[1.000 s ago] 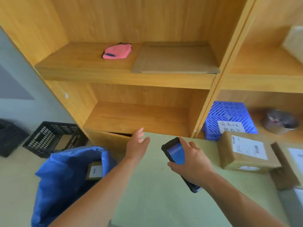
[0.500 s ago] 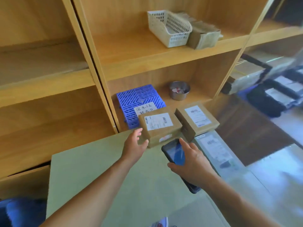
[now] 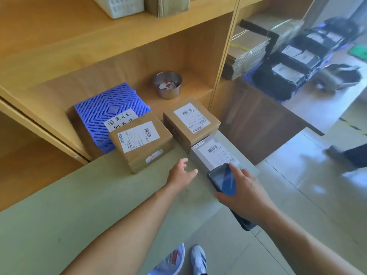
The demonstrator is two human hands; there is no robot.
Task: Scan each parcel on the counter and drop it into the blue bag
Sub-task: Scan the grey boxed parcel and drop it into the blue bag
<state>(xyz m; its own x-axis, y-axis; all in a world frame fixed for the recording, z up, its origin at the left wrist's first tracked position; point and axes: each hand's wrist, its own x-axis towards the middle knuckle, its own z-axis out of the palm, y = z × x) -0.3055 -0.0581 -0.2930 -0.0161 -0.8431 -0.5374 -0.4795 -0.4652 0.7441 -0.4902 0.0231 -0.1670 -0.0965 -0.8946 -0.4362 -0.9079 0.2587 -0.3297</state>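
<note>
Three parcels lie at the far right end of the pale green counter. A brown box with a white label is nearest my left hand. A second brown box sits to its right, and a flat grey parcel lies in front of that one. My left hand hovers open over the counter, just short of the first box and the grey parcel, touching neither. My right hand grips a black handheld scanner, whose top covers the grey parcel's near edge. The blue bag is out of view.
A wooden shelf unit stands behind the counter; in it are a blue plastic crate lid with a handwritten note and a metal bowl. Flattened cardboard and black parcels lie beyond on the right. My shoes show below.
My view has swung right, away from the blue bag and onto the parcels. My left hand has shifted from the first box's corner toward the gap before the grey parcel. The scanner stays in my right hand.
</note>
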